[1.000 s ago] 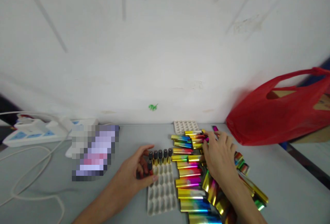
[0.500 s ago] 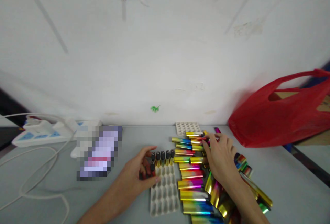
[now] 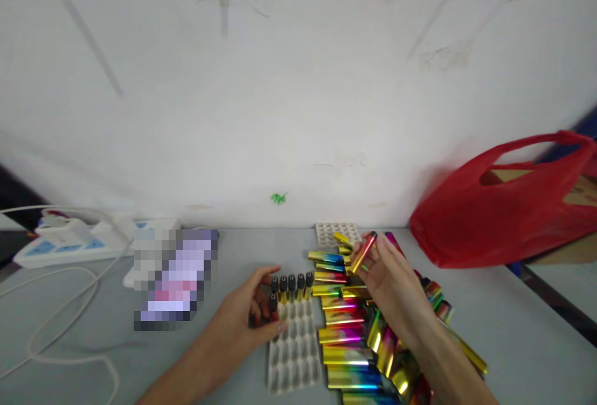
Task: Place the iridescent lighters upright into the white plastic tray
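My right hand point(image 3: 385, 268) pinches a red-and-gold metallic tube with a black end point(image 3: 364, 252), raised at a slant over a pile of similar tubes. My left hand point(image 3: 256, 308) is curled against the left edge of a pale moulded tray point(image 3: 293, 352), its thumb resting on the rim. Several black-topped tubes point(image 3: 291, 283) stand upright in the tray's far row, and one more point(image 3: 273, 304) stands in the row in front, beside my left fingers. To the tray's right, shiny tubes in gold, blue, pink and green point(image 3: 345, 355) lie in a rough column.
A second pale tray point(image 3: 336, 231) lies against the wall. On the left are a blurred-out phone point(image 3: 180, 277), a power strip point(image 3: 74, 243) and loose white cables point(image 3: 69, 358). A red bag point(image 3: 494, 212) with cardboard inside stands at the right.
My right hand has picked up the red-and-gold tube from the pile and turned palm upward with it. My left hand stays at the tray.
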Tool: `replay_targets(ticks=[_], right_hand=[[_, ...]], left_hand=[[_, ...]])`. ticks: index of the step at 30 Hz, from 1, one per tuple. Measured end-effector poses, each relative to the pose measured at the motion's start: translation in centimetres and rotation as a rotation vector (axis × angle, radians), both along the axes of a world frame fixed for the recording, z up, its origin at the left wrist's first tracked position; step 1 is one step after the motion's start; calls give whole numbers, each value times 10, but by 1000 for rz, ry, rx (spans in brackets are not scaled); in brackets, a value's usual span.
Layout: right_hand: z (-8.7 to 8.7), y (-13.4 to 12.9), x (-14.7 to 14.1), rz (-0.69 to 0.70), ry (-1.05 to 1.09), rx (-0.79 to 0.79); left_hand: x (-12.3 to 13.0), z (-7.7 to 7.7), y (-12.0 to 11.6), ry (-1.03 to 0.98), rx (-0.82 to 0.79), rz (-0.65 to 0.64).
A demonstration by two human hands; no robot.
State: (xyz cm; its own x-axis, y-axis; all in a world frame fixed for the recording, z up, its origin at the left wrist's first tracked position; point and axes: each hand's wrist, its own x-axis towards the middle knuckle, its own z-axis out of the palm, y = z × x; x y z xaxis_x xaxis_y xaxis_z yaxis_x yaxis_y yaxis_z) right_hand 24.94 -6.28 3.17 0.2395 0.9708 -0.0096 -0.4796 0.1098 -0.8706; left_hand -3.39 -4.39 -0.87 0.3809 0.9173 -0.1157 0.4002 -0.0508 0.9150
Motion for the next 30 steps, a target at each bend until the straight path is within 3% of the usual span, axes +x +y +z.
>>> replay_targets(ticks=[3, 7, 13, 21, 30], right_hand=[[4, -6, -13, 129, 184, -128], [9, -19, -31, 311, 223, -262], [4, -31, -51, 448, 128, -201], [-12, -26, -49, 547, 251, -270], [-9, -28, -54, 484, 317, -247]], left_hand=[[0, -1, 0, 1, -2, -4], [0, -2, 2, 16, 2, -6], [-1, -2, 2, 31, 12, -11], [-3, -3, 1, 46, 28, -20], [-2, -5, 3, 39, 18, -27]])
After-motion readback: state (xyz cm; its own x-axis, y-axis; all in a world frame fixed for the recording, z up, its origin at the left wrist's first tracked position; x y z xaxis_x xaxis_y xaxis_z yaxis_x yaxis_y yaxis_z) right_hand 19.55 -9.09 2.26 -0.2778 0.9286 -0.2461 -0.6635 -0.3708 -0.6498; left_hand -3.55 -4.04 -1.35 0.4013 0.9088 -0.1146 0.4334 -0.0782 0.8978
